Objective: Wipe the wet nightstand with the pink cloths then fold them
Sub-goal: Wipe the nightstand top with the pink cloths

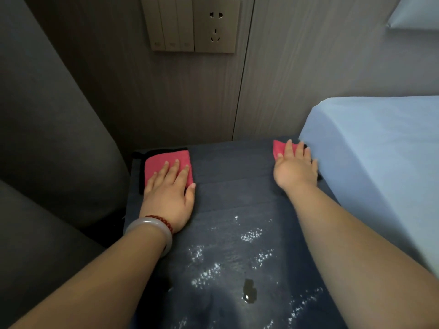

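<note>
Beneath the left grip (169,193) a pink cloth (164,161) is pressed flat, a second cloth (278,146) beneath the right grip (295,167), all fingers straight, for wiping.

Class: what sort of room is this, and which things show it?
Probably a bedroom, perhaps a hotel's: a bed with a pale blue sheet beside a dark wet nightstand, with a beige wall plate of switches and sockets above it.
</note>
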Action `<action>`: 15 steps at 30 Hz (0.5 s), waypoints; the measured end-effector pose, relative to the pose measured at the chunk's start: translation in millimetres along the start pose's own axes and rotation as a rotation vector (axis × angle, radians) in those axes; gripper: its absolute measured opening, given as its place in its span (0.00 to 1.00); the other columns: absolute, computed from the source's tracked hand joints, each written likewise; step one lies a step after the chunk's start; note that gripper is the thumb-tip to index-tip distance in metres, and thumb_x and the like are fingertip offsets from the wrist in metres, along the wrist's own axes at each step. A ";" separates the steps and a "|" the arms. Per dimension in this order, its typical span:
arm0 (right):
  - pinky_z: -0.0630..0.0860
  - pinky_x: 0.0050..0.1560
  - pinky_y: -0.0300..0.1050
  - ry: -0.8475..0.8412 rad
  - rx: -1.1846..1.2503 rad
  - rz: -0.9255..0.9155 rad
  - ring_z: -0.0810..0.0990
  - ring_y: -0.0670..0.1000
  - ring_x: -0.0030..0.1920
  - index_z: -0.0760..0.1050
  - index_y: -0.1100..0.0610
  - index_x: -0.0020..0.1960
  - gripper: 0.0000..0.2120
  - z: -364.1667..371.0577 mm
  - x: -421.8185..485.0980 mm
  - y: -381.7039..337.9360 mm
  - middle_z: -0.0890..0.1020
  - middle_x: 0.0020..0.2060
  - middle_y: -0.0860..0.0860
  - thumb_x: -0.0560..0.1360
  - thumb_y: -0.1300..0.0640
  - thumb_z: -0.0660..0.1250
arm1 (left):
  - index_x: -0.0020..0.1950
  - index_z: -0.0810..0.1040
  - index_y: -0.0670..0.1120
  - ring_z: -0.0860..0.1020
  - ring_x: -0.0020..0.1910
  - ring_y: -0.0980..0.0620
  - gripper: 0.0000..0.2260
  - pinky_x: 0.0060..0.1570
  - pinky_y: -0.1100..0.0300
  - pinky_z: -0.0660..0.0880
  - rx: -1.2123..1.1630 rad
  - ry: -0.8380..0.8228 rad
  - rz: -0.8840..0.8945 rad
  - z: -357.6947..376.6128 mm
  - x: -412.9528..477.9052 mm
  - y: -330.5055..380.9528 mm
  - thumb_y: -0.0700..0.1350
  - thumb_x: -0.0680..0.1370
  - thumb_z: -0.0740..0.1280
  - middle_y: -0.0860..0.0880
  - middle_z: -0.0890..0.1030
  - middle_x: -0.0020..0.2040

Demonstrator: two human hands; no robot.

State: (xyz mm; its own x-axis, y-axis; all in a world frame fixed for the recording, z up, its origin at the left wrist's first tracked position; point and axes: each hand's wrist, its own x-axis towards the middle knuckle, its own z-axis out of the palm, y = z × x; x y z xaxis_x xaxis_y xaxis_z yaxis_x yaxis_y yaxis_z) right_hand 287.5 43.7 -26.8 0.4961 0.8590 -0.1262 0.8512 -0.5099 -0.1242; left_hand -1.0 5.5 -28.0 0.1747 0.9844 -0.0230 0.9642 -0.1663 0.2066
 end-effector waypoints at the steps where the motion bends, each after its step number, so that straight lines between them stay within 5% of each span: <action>1: 0.41 0.76 0.56 -0.023 -0.004 0.022 0.42 0.54 0.78 0.40 0.49 0.79 0.27 -1.2 2.0 -5.5 0.42 0.79 0.53 0.83 0.47 0.41 | 0.78 0.52 0.53 0.46 0.78 0.50 0.26 0.75 0.50 0.45 0.001 -0.004 -0.001 0.4 0.7 -0.1 0.58 0.81 0.46 0.51 0.50 0.79; 7: 0.38 0.76 0.53 -0.050 0.011 -0.394 0.41 0.52 0.78 0.42 0.43 0.79 0.25 10.4 -24.4 -42.5 0.41 0.79 0.49 0.83 0.45 0.39 | 0.78 0.52 0.54 0.47 0.77 0.50 0.25 0.75 0.50 0.46 -0.011 -0.006 -0.011 -1.6 -0.1 -0.6 0.58 0.81 0.46 0.52 0.50 0.79; 12: 0.40 0.76 0.56 -0.031 -0.003 -0.016 0.42 0.54 0.78 0.41 0.45 0.79 0.26 -3.6 11.3 0.9 0.42 0.79 0.52 0.82 0.45 0.39 | 0.78 0.52 0.53 0.46 0.78 0.50 0.26 0.75 0.51 0.45 -0.003 0.002 -0.007 0.5 0.3 -0.9 0.58 0.81 0.46 0.52 0.50 0.79; 15: 0.38 0.76 0.56 -0.052 -0.016 0.008 0.40 0.55 0.78 0.40 0.45 0.79 0.26 -8.0 18.7 -7.4 0.40 0.79 0.52 0.82 0.45 0.39 | 0.78 0.53 0.53 0.47 0.77 0.50 0.26 0.75 0.51 0.45 0.010 0.007 -0.005 2.1 2.2 -1.3 0.58 0.81 0.47 0.51 0.51 0.79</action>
State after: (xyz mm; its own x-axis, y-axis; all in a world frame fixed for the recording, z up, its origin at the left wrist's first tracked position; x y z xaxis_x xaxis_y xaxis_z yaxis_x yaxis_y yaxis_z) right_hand 291.9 63.9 -20.4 0.4934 0.8513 -0.1784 0.8504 -0.5152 -0.1071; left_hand -1.4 7.7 -30.4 0.1689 0.9855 -0.0171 0.9669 -0.1623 0.1967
